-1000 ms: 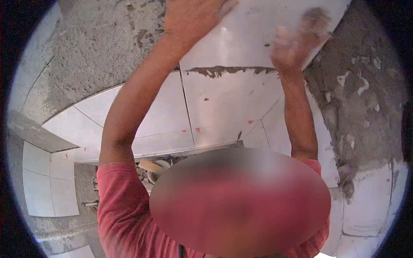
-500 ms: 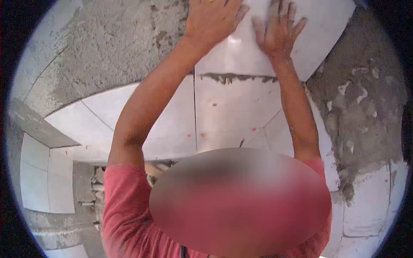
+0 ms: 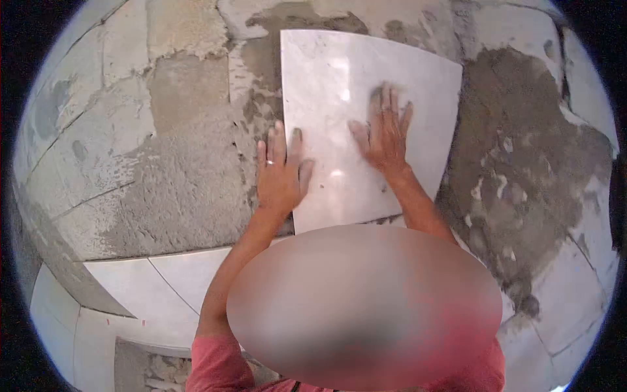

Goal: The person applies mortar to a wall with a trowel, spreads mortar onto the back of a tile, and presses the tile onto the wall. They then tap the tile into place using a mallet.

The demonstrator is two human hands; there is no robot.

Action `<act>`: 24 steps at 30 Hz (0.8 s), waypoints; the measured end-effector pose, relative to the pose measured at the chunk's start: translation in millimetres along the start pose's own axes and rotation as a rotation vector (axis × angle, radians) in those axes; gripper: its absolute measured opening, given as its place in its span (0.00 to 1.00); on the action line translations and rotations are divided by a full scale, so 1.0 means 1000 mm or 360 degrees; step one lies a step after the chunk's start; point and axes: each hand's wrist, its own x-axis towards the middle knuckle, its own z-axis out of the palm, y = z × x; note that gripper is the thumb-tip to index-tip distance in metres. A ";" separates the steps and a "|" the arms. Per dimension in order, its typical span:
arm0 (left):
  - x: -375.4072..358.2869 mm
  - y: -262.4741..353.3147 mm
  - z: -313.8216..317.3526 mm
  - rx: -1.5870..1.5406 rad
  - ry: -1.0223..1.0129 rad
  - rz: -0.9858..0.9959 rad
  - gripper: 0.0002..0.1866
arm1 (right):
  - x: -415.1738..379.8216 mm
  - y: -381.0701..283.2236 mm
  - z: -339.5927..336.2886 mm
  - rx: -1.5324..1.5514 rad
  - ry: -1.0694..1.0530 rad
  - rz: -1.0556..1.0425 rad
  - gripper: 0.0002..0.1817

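Observation:
A large white tile [image 3: 333, 85] lies against the rough grey wall, above a row of fitted white tiles. My left hand [image 3: 282, 173] is at its left edge, fingers apart, partly on the tile and partly over the mortar beside it. On the middle of the tile rests my right hand [image 3: 385, 134], flat with spread fingers and slightly blurred. A ring shows on a finger of my left hand. Neither hand grips anything.
Fitted white tiles [image 3: 189, 274] run along the lower left. Rough mortar [image 3: 183, 189] covers the wall to the left, and darker uneven mortar [image 3: 522, 144] lies to the right. A blurred oval hides the lower middle.
The view has shifted, so the whole tile now shows. My left hand has moved from the tile's face to its left edge. My right hand remains on the tile.

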 end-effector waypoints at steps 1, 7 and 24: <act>-0.011 0.002 -0.004 0.0000 -0.0045 -0.0001 0.33 | -0.012 -0.001 -0.009 0.0035 -0.0100 0.0010 0.41; -0.009 -0.002 -0.003 -0.0004 0.0026 0.0039 0.33 | 0.007 -0.008 -0.055 0.0099 0.0240 0.0036 0.41; -0.007 -0.001 -0.004 -0.0007 0.0019 -0.0013 0.30 | -0.019 0.044 -0.009 0.0079 -0.0058 0.0237 0.43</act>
